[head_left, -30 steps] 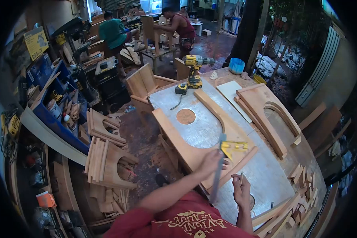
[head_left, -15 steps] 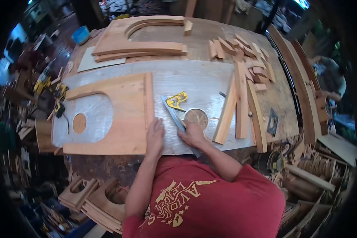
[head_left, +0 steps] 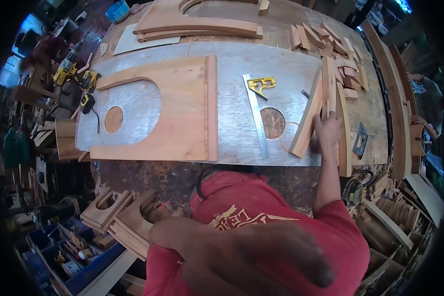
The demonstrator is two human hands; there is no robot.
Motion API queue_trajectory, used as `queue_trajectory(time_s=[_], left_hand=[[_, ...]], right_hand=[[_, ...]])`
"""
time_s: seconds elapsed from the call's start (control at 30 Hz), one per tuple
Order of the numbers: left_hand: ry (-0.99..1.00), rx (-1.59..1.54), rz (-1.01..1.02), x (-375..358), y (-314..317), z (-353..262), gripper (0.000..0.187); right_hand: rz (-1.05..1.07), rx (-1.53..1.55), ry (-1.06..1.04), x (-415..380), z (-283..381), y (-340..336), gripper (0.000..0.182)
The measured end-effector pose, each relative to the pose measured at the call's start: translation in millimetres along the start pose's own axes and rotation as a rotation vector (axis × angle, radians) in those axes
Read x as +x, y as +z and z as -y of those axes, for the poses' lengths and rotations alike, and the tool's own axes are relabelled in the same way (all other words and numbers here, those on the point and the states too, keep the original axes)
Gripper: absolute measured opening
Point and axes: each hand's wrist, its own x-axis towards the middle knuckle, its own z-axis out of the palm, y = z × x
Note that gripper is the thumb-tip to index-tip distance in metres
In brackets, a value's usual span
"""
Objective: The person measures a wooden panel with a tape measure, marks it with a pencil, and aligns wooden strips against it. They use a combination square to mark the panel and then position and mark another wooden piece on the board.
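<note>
A person's right hand [head_left: 327, 129] is at the near end of the middle strip [head_left: 329, 81], which lies between two other strips [head_left: 308, 118] beside offcuts [head_left: 349, 74] on the bench [head_left: 378, 121], its grip impossible to tell; the left hand [head_left: 246, 259], blurred before a red shirt [head_left: 338, 237], has fingers too unclear to read, while a square [head_left: 254, 113] lies nearby

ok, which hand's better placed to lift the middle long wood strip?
Right, likely: the right hand is at the middle long wood strip; the left hand is in front of the red shirt.
</note>
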Motion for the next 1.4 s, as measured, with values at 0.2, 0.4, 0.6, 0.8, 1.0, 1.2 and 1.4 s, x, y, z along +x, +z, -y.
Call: queue_trajectory(time_s=[0.2, 0.4, 0.6, 0.8, 1.0, 1.2, 1.4], left_hand=[[-0.023, 0.126, -0.109, -38.6, -52.0, -28.2, 0.046], [-0.282, 0.385, -0.489, -139.2, -171.8, -87.1, 0.063], [-0.456, 0.509, -0.721, -185.7, -223.4, -140.5, 0.065], [-0.643, 0.615, -0.726, -167.3, -288.1, -114.9, 0.075], [-0.608, 1.003, -0.584, -167.3, -370.9, -92.5, 0.088], [-0.488, 2.094, -0.383, -152.8, -372.3, -98.8, 0.098], [-0.718, 1.713, -0.507, -144.8, -384.7, -101.7, 0.103]], right_hand=[[-0.021, -0.017, 0.060, 25.7, -62.6, 27.3, 0.076], [0.299, 0.599, -0.101, 17.3, -56.5, -12.6, 0.060], [0.656, 0.856, -0.443, -104.7, 46.6, -47.2, 0.057], [1.068, 0.714, -0.917, -203.7, 211.6, -23.6, 0.056], [1.149, 0.547, -1.000, -223.4, 274.0, 29.8, 0.059], [1.127, 0.451, -1.037, -200.3, 287.4, 43.8, 0.058], [0.878, 0.408, -1.097, -180.0, 256.3, 27.9, 0.067]])
